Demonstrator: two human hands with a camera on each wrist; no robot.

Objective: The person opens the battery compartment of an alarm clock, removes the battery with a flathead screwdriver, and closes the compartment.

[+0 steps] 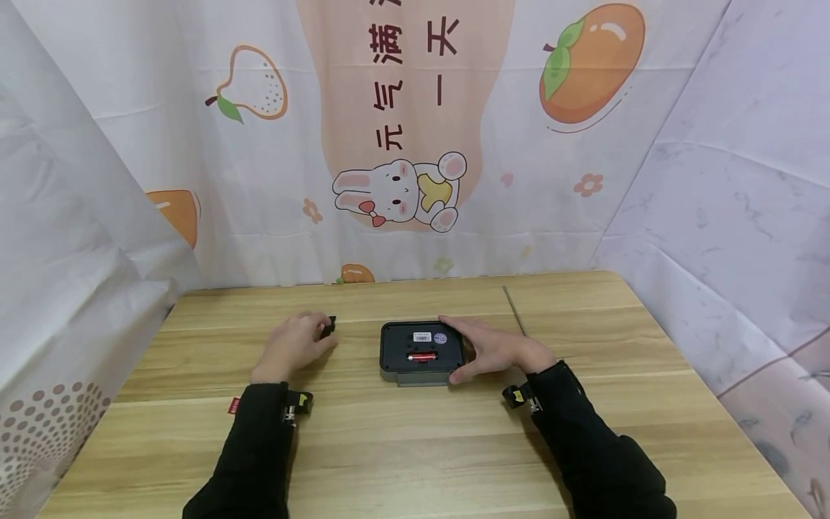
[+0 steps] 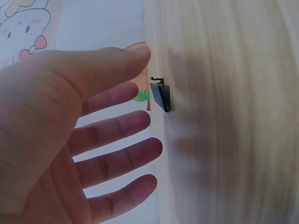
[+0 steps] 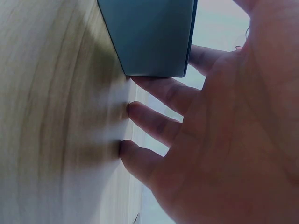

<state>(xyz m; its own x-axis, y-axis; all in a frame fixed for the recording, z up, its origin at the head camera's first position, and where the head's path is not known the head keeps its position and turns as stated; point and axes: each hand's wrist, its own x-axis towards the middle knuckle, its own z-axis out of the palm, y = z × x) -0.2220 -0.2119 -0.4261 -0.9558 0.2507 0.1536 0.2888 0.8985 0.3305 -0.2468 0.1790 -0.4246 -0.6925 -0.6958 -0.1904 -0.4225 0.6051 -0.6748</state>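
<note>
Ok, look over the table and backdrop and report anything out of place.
Two things. The black battery-powered device has its red battery exposed, while what looks like its black cover is off, by the left hand. Also, the rabbit print on the backdrop lies sideways. Nothing looks spilled.

Head view looking forward and down, close wrist views, tabletop [image 1: 415, 454] shared

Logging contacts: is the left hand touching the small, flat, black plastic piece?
Apart. The left wrist view shows a clear gap between left hand and black plastic piece.
</note>
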